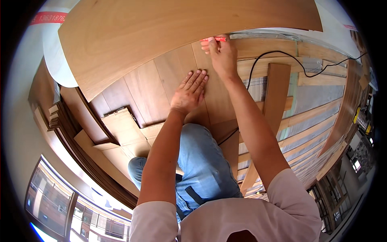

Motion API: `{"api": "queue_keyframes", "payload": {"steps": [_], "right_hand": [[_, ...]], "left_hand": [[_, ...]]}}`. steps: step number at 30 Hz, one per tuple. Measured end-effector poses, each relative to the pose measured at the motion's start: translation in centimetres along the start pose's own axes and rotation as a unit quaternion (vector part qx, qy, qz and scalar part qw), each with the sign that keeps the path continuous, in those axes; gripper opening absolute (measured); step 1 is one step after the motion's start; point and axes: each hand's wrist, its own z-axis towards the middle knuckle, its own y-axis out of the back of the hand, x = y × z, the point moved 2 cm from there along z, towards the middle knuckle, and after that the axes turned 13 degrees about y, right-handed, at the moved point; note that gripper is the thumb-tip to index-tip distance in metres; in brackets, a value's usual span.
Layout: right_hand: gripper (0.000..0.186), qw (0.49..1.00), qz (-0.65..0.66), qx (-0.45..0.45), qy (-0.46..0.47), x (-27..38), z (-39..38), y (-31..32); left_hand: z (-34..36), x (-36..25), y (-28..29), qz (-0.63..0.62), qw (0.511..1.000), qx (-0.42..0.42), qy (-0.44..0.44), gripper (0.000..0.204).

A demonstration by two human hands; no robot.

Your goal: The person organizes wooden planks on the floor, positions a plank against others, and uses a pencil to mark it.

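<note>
Your left hand (190,92) lies flat near the middle, fingers pointing to one o'clock, on smooth brown wooden floor boards (173,68). Your right hand (222,56), at one, pinches a thin red pen (220,39) by the edge of a big light-brown wooden panel (181,22) at twelve. A skinny black cord (278,51) curls at two. Rows of pale wooden strips (322,79) lie from two to four. Flat tan cardboard (125,130) sits at nine.
</note>
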Motion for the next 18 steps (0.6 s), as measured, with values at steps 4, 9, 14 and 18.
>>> {"api": "queue_keyframes", "payload": {"steps": [4,9,14,18], "right_hand": [[0.019,0.996,-0.065,-0.034,0.056,-1.6,-0.4,-1.0],[0.020,0.998,0.011,-0.052,0.041,0.1,-0.6,-1.7],[0.020,0.998,0.005,-0.040,0.039,0.5,-1.0,-1.6],[0.021,0.998,-0.011,-0.042,0.043,0.4,-1.0,-1.6]], "left_hand": [[0.2,-0.1,0.1,-0.002,1.000,0.011,0.002,0.050],[0.0,0.3,-0.2,-0.015,1.000,0.007,-0.002,0.052],[0.0,0.3,-0.3,-0.015,1.000,-0.003,-0.005,0.049],[0.0,0.2,-0.4,-0.013,1.000,0.000,-0.004,0.049]]}}
